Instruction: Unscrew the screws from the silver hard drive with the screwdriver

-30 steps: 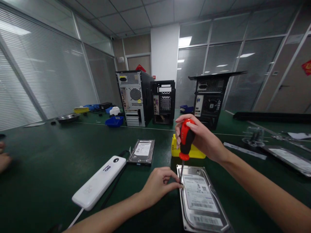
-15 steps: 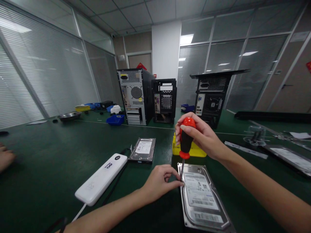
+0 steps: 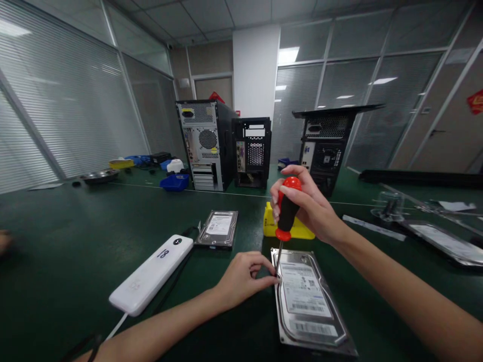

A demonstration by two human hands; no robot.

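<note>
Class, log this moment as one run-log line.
right hand: grips screwdriver | left hand: steadies tip | hard drive: flat on table

Glass partition walls (image 3: 68,115) with blinds, white pillar (image 3: 255,70), tiled ceiling (image 3: 211,15), green table (image 3: 75,241).

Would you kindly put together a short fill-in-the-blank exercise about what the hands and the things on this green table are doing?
1. The right hand grips a screwdriver whose handle is black and ____.
2. The screwdriver's tip meets the near hard drive at its far-____ corner, where the left hand pinches.
3. A second hard drive lies flat on the ____ table.
4. Behind the screwdriver sits a ____ tray.

Missing words: red; left; green; yellow
</note>
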